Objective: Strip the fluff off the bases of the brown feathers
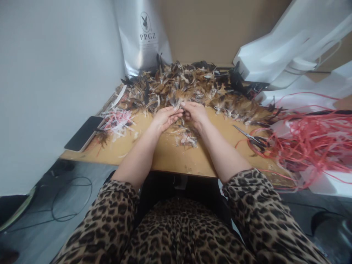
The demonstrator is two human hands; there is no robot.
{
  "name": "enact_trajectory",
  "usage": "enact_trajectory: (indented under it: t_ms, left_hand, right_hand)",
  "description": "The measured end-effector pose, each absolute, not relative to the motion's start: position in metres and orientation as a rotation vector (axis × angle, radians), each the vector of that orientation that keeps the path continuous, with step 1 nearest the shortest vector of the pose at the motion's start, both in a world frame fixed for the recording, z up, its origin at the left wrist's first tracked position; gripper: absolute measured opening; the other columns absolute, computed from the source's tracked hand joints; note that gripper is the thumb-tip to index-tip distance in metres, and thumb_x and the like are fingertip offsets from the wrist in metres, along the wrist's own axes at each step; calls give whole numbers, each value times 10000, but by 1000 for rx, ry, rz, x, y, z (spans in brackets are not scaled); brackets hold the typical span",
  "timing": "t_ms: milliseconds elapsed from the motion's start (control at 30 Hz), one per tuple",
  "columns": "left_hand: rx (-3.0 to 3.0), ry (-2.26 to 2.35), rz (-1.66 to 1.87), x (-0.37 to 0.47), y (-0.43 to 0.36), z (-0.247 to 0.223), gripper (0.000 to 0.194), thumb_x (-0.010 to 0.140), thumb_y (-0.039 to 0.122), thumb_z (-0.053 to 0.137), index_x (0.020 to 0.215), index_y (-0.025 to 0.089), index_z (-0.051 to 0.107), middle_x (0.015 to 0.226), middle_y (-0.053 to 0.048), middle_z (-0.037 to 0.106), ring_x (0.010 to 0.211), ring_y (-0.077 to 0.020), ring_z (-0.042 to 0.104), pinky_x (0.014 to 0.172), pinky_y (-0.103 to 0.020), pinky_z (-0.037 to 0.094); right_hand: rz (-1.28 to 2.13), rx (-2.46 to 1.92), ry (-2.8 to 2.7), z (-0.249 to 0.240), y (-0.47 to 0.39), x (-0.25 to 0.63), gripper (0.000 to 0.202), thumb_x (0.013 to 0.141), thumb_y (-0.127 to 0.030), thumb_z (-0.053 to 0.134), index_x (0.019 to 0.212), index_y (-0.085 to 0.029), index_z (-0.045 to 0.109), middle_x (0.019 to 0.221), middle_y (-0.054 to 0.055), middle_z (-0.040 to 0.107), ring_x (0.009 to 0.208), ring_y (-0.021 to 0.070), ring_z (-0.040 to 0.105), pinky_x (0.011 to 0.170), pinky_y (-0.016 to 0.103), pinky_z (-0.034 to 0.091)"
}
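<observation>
Both of my hands meet over the middle of the table, fingertips close together. My left hand [166,117] is closed in a pinch on a small brown feather tuft [178,98]. From the other side my right hand [193,112] pinches at the base of the same tuft; the exact grip is hidden by the fingers. Just beyond them spreads a large heap of brown and black feathers [154,86]. Below the hands lies a little pile of pale feather scraps [187,139] on the tan tabletop [176,160].
A phone [84,134] lies at the table's left edge, beside pink and white strips [118,123]. On the right are scissors [251,138] and a tangle of red ribbon [310,141]. A silver bag [143,40] stands behind; white sacks [269,55] lean at the back right.
</observation>
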State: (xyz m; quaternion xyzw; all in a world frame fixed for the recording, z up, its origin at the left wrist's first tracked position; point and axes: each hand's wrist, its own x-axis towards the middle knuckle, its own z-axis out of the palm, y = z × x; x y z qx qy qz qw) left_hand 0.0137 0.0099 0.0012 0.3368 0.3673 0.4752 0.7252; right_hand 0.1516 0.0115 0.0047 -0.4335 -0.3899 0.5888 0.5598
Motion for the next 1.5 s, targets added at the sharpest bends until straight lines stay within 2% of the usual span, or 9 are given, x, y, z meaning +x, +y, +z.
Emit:
enact_trajectory:
  t_ms: [133,367,633,967,1233,1500]
  left_hand:
    - [748,828,1052,15,10,1,38,820,90,618,784,79,620,709,-52,705,566,-61,651,498,-118,459]
    - [782,844,1065,18,10,0,67,822,83,610,758,80,629,645,-30,681,531,-33,615,515,-105,456]
    - [845,854,1070,19,8,-1,61,775,101,672,737,72,634,630,-38,675,520,-37,606,509,-106,458]
    - [999,934,1092,19,7,-3,120,710,157,740,713,87,643,663,-43,692,536,-49,617,528,-130,472]
    - [1067,949,1117,19,7,-2,126,694,173,753,722,79,674,640,-46,681,527,-59,611,523,-146,470]
    - [1113,942,1129,17,11,-6,191,667,227,777,647,83,653,610,-43,670,491,-59,585,479,-151,453]
  right_hand:
    - [1391,-1031,-916,-1,15,149,407,503,-427,843,711,-161,616,442,-85,485,363,11,309,343,156,198]
    - [1372,-1035,-924,-5,15,147,386,504,-424,832,701,-170,618,396,-84,462,349,33,337,347,170,215]
    - [1306,-1035,-859,1,8,139,278,542,-346,790,650,-170,604,521,-53,572,461,63,490,429,183,365]
    - [1275,-1040,-1014,6,6,145,292,496,-343,813,659,-160,654,546,-31,613,500,85,529,485,209,440]
    - [1154,-1015,-1092,3,9,148,191,569,-313,753,633,-167,649,562,-39,598,508,68,493,490,194,408]
    - [1142,-991,-1120,-2,11,144,220,574,-343,742,643,-158,646,577,-33,605,530,73,505,543,208,428]
